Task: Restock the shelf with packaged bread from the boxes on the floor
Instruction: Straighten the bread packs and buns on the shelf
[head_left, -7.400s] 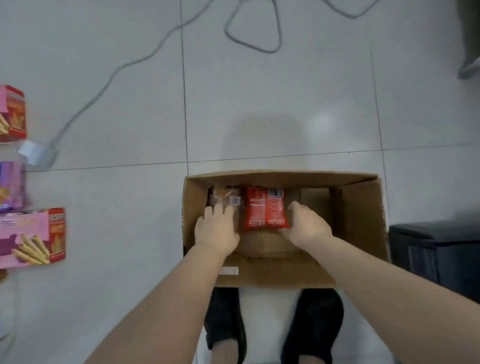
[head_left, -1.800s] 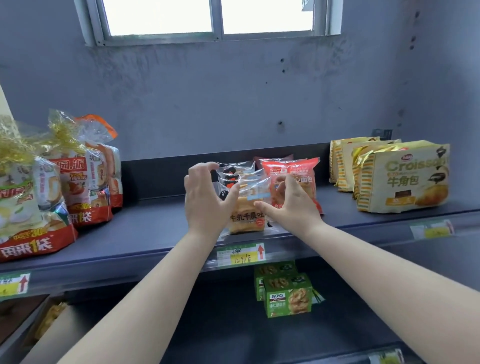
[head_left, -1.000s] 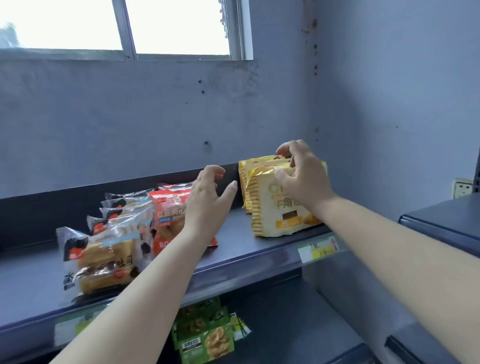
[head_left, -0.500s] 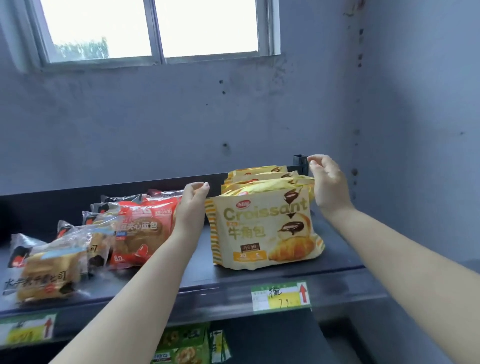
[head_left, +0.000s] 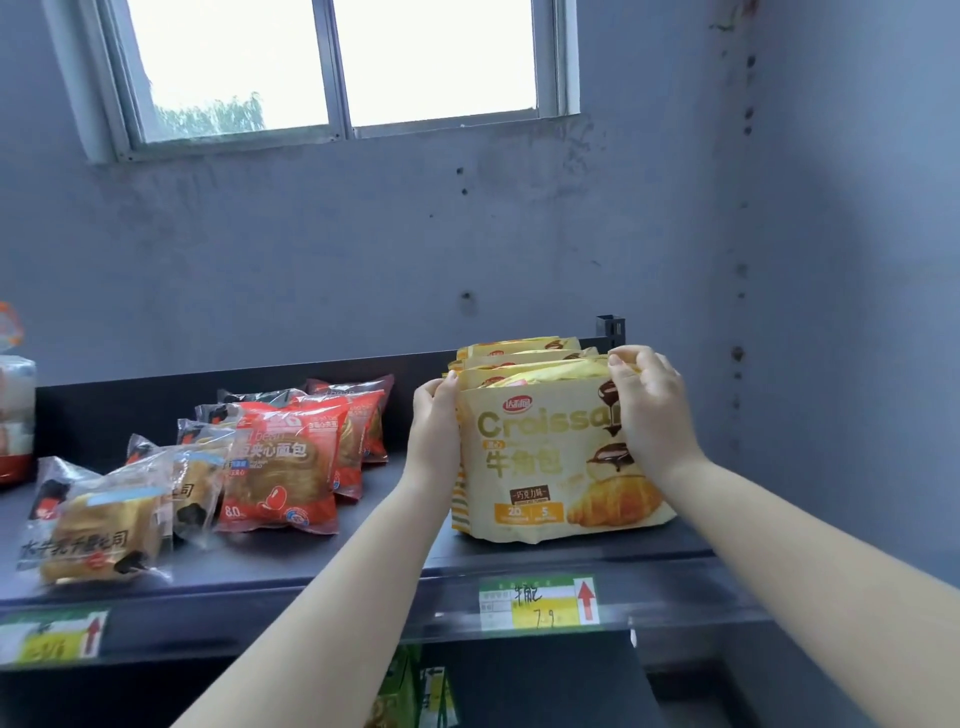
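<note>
The front croissant bag (head_left: 561, 457) stands upright near the right end of the shelf (head_left: 332, 566), close to its front edge, and both hands are on it: half a second ago the left hand (head_left: 435, 431) was just reaching the bag's left edge and the right hand (head_left: 652, 410) hovered at the top right corner, and now both have closed in. The left hand lies along the left side with fingers curled over the top corner, the right hand wraps the upper right corner and covers the end of the printed word, so each hand is grasping that bag. Behind it the other croissant bags (head_left: 519, 349) line up toward the back rim of the shelf, touching one another. A second ago the same hands were only arriving at this stack, having left the middle of the shelf, so the work has moved from placing to tidying, squaring the row at the right end. Toward the middle sit the red bread packs (head_left: 283, 467), leaning one behind another, and further left, at the front edge, the clear toast packs (head_left: 98, 525) lie tilted and loose. The price tag (head_left: 537, 603) hangs on the shelf's front lip right under the croissant bag. My read: this stack is nearly faced up, and the clear packs at the left look like the next thing needing straightening before another trip to the boxes, which are out of sight here.
</note>
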